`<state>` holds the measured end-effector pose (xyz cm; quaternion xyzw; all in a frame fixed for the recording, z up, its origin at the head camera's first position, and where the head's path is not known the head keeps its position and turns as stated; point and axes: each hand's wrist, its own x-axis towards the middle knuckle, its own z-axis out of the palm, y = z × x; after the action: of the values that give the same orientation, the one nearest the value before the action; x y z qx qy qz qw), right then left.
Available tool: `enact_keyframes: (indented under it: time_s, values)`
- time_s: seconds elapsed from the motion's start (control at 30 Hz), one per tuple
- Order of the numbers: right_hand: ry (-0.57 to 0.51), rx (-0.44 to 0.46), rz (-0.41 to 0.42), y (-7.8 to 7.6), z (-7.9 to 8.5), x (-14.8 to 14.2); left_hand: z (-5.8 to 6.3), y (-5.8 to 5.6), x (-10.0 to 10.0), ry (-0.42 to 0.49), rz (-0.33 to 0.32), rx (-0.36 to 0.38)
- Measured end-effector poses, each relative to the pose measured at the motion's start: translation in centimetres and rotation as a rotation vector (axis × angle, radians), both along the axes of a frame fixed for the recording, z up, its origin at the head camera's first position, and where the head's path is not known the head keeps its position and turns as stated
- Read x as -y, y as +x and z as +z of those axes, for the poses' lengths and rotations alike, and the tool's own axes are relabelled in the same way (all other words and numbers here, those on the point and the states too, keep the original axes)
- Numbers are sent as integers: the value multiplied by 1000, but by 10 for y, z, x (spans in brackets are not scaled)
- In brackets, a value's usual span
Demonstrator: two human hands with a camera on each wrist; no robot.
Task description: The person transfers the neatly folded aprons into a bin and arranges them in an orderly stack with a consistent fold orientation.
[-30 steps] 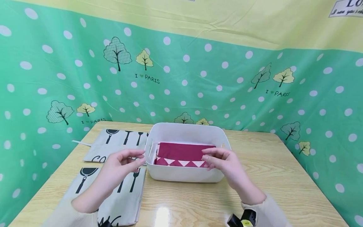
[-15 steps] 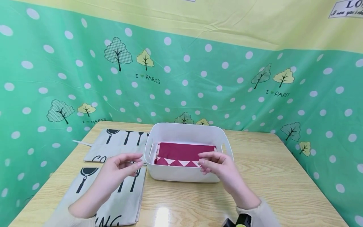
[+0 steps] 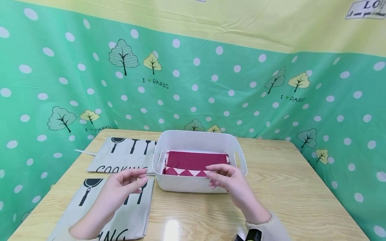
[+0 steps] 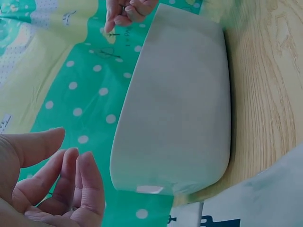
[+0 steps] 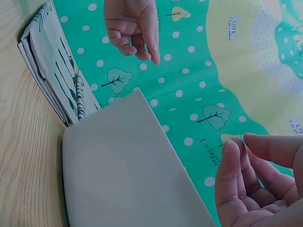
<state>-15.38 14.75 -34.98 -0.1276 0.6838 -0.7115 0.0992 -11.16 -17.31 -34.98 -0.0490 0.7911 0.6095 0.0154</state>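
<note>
My left hand (image 3: 116, 192) hovers over the nearer folded grey-white cloth (image 3: 137, 219), which bears black cooking-utensil prints. Its fingers are loosely bent with nothing between them, thumb and fingertips apart in the left wrist view. In front of the white plastic bin (image 3: 190, 184), at its right half, floats my right hand (image 3: 230, 184), also holding nothing. A folded maroon cloth (image 3: 193, 160) with a band of white triangles lies flat inside the bin. Both wrist views show the bin's plain outer wall (image 4: 175, 99), with each hand held off from it.
A second folded cloth (image 3: 105, 159) with the same utensil print and "COOKING" lettering lies behind the first, left of the bin, with a white strap (image 3: 85, 152) sticking out. Wooden tabletop (image 3: 280, 187) extends to the right. A green dotted curtain (image 3: 211, 83) encloses the back and sides.
Both hands have drawn back slightly toward me, the right one also shifting left, away from the bin's right side. The bin and cloths stay in place.
</note>
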Motion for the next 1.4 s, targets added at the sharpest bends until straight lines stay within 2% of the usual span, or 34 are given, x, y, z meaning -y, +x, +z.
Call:
enact_keyframes:
  time_s: [0.3,0.57,0.77,0.97,1.4]
  values:
    - [-29,-5,58,2,-8,5,-7,3,3,43,32,41]
    - [-27,4,62,5,-16,10,-12,8,4,35,57,64]
    - [-67,-19,112,6,-24,13,-15,10,8,14,76,59]
    - [-91,22,134,8,-32,20,-18,12,15,-1,83,56]
    - [-76,72,160,14,-45,34,-31,14,30,-20,126,112]
